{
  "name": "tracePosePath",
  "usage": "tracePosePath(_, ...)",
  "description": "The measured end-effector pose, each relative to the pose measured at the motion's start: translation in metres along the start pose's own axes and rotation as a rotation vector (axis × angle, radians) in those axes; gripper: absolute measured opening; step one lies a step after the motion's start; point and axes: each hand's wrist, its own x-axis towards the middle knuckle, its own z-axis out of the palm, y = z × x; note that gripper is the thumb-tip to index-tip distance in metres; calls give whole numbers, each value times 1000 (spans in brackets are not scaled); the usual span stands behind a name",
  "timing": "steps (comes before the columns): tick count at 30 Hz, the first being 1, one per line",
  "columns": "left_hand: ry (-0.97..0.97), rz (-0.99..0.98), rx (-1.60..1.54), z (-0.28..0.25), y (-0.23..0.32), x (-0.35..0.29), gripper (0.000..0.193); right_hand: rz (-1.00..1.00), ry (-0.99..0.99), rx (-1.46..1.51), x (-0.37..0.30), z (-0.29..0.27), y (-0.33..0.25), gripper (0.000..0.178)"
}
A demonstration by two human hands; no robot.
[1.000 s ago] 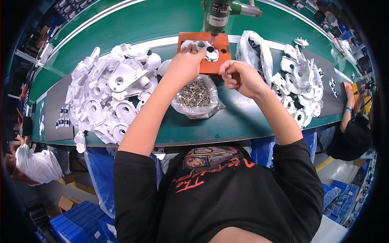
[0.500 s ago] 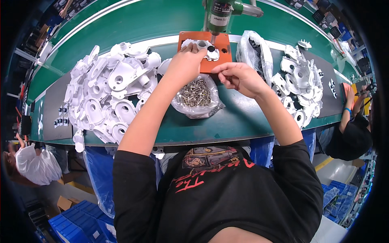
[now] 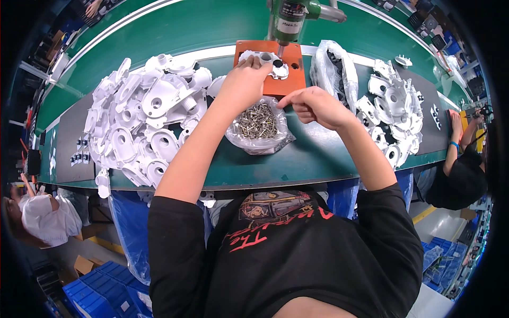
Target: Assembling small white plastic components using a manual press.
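My left hand [image 3: 245,79] grips the near left edge of a white plastic housing part [image 3: 265,56], which lies on an orange fixture block [image 3: 269,87]. A round black piece [image 3: 278,63] sits on the housing's right end. Directly above it is the tip of a green power driver [image 3: 288,24], apart from the part. My right hand [image 3: 318,107] is closed, its forefinger reaching left to the rim of a clear plastic bag of screws [image 3: 257,126]. Whatever its fingertips may hold is too small to make out.
A large heap of white housings [image 3: 159,100] covers the bench to the left. On the right are a clear bag of black pieces [image 3: 334,69] and a smaller pile of white parts [image 3: 395,111]. Co-workers sit at both sides; a green belt [image 3: 212,29] runs behind.
My right hand has drawn slightly down from the block's near edge toward the screw bag, its fingers curling more. My left hand stays on the housing.
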Motion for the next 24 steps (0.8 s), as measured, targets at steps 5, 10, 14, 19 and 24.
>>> tracePosePath(5, 16, 8, 14, 2, 0, -1, 26, -45, -71, -67, -6, 6, -2, 26)
tracePosePath(10, 29, 13, 34, 1, 2, 1, 22, -100, 18, -47, -4, 8, -2, 23)
tracePosePath(14, 41, 25, 42, 3, 0, 1, 23, -125, -8, -138, -4, 6, 0, 21)
tracePosePath(19, 66, 42, 77, 5, -1, 0, 23, -162, 37, 44, 0, 1, 3, 13)
tracePosePath(24, 60, 35, 56, 2, 2, 1, 23, -147, 23, 2, 5, -18, 4, 11)
